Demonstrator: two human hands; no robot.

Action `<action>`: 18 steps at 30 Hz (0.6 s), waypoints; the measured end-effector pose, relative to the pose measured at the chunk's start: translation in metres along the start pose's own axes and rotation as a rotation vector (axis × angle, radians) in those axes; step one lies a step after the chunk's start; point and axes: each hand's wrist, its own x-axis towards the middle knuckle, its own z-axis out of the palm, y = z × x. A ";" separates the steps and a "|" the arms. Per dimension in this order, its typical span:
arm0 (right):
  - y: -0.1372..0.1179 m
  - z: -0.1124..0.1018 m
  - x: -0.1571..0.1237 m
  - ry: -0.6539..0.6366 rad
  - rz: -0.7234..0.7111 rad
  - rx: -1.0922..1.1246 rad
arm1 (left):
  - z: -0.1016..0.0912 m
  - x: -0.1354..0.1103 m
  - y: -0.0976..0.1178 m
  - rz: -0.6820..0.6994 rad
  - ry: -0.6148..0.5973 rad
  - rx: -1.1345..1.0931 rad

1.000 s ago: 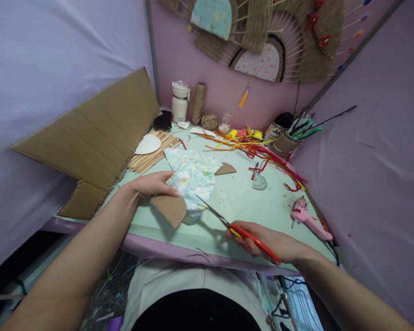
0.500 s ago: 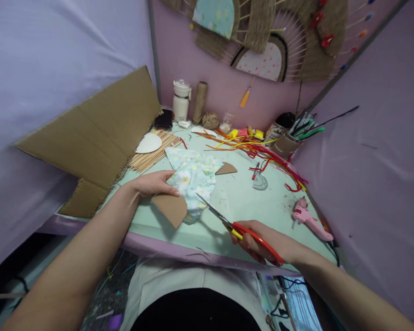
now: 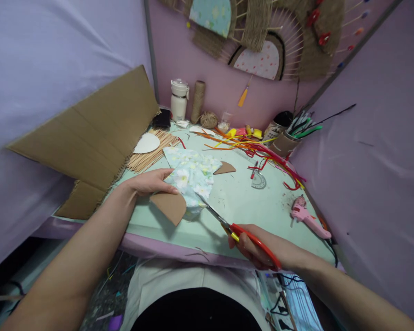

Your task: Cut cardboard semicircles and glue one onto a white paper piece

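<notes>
My left hand (image 3: 158, 181) grips a light-blue floral fabric (image 3: 196, 172) at its left side, thumb on top. A brown cardboard piece with a rounded edge (image 3: 169, 206) lies just below that thumb, against the fabric; whether the fingers also hold it I cannot tell. In my right hand (image 3: 253, 246) are red-handled scissors (image 3: 258, 243) with a yellow part near the pivot. Their blades point up and left, with the tips at the fabric's lower right edge. Another small cardboard piece (image 3: 226, 168) shows at the fabric's right side.
A large cardboard sheet (image 3: 89, 133) leans at the left beside thin wooden sticks (image 3: 148, 158) and a white rounded piece (image 3: 146, 143). Colourful pipe cleaners (image 3: 262, 149), a protractor (image 3: 258, 180) and a pink glue gun (image 3: 308, 218) are to the right. A white bottle (image 3: 179, 101) stands behind.
The camera view has shifted slightly. The fabric's lower part looks a little flatter, and the scissors stay close to its edge. Both hands keep their grip.
</notes>
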 end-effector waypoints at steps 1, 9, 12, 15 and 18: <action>0.002 0.003 0.001 -0.014 0.013 0.064 | -0.001 0.000 0.002 0.014 0.000 0.028; 0.012 0.031 0.023 0.083 0.006 0.581 | -0.003 0.004 -0.003 0.076 0.336 0.395; 0.014 0.031 0.027 0.114 0.047 0.616 | 0.011 0.003 -0.006 0.231 0.497 0.353; 0.018 0.031 0.031 0.120 0.091 0.666 | 0.032 -0.005 -0.004 0.478 0.645 0.547; 0.019 0.031 0.034 0.105 0.117 0.733 | 0.050 -0.015 -0.001 0.571 0.397 0.779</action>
